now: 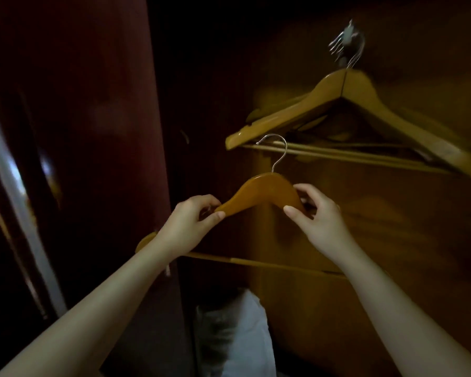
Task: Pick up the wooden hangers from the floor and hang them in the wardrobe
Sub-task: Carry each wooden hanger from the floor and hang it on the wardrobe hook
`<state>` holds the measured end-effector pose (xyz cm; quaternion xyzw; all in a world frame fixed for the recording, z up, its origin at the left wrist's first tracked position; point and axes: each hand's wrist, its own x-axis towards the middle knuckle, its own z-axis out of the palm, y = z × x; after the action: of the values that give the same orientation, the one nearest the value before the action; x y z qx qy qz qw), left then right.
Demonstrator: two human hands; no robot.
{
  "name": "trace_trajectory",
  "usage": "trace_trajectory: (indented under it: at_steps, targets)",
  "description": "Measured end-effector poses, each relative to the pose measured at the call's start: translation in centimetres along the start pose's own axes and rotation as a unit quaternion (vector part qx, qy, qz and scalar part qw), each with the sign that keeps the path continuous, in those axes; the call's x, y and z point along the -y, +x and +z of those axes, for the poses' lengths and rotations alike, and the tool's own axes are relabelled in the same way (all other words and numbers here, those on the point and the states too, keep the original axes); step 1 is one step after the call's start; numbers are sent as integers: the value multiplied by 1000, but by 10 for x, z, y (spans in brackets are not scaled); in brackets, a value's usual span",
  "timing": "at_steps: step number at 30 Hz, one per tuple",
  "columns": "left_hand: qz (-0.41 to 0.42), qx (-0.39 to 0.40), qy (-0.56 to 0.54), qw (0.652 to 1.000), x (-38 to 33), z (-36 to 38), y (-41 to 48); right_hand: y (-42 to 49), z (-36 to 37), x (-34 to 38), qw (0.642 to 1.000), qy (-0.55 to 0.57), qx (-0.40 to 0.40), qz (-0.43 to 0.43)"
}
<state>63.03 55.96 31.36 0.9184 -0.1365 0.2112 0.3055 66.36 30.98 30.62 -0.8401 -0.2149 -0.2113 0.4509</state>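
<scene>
A: We have the honey-coloured curved wooden hanger with the silver wire hook [260, 195] held up in front of us, inside the dark reddish-brown wooden wardrobe [365, 227]. Our left hand [191, 225] pinches its left shoulder, thumb below and fingers [206, 200] curled over the top edge.

B: And our right hand [320, 214] grips the right shoulder the same way, thumb on the near face, fingers wrapped behind. Both are clamped on the wood, so the hanger sits level between them with its hook upright.

A: The thin pale crossbar of that hanger [259, 263] runs below our wrists, partly hidden by our forearms.

B: Up and to the right we see the cluster of light wooden hangers already hanging [335, 104], several stacked close together, their metal hooks bunched at one blurred point near the top. We cannot make out the rail itself.

A: The hook of our hanger overlaps the lower left tip of that cluster in view; whether it touches, we cannot tell.

B: To the left stands the glossy dark red wardrobe door [93, 131]. At the bottom, between our arms, lies a crumpled white cloth bundle [237, 336].
</scene>
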Motion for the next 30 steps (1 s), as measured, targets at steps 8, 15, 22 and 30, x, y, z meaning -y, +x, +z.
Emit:
trace_trajectory:
  at_steps: [8, 15, 22, 30]
  targets:
    - [121, -42, 16, 992, -38, -27, 76, 30, -54, 45, 990, -68, -123, -3]
    - [182, -95, 2, 979, -96, -25, 133, 55, -115, 58, 971, -120, -203, -38]
    - [222, -187, 94, 952, -153, -4, 186, 87, -176, 49, 969, -106, -219, -31]
    - [177, -238, 149, 943, -158, 14, 222, 138, -193, 40, 982, -94, -161, -22]
